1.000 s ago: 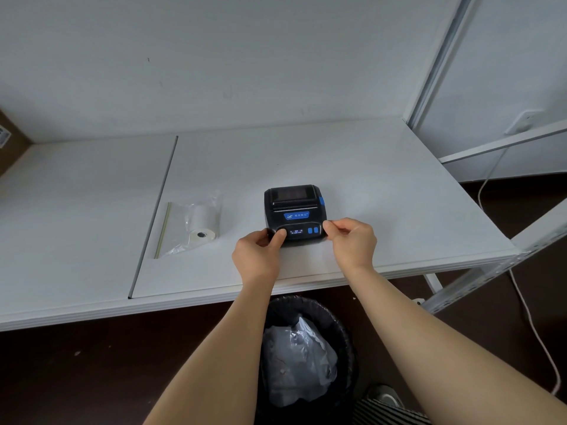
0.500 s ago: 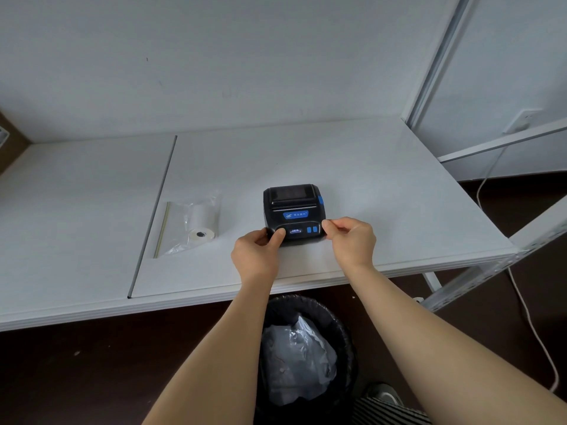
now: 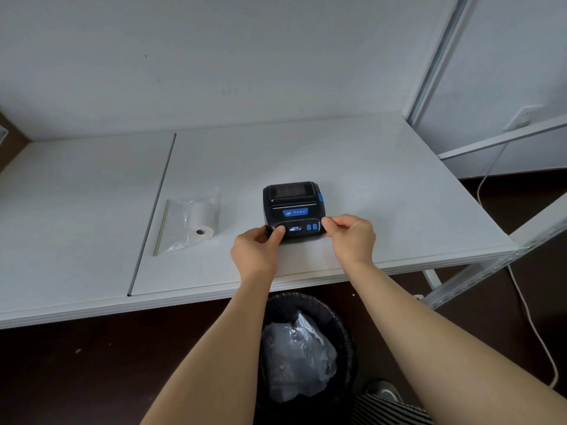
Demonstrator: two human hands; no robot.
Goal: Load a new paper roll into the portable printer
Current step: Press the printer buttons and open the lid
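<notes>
A small black portable printer (image 3: 293,205) with blue buttons and a lit display sits on the white table (image 3: 383,194), its lid closed. My left hand (image 3: 256,250) grips its near left corner, thumb on the front panel. My right hand (image 3: 351,237) pinches its near right corner. A white paper roll (image 3: 202,220) lies on its side inside a clear plastic bag (image 3: 184,222), left of the printer.
A dark seam (image 3: 153,210) runs across the table left of the bag. Below the table's front edge stands a black bin (image 3: 310,348) with a plastic liner. A white metal rack frame (image 3: 491,271) and a white cable (image 3: 527,317) are at the right.
The small display on the printer's front has changed what it shows. Both hands stay on the printer's near corners.
</notes>
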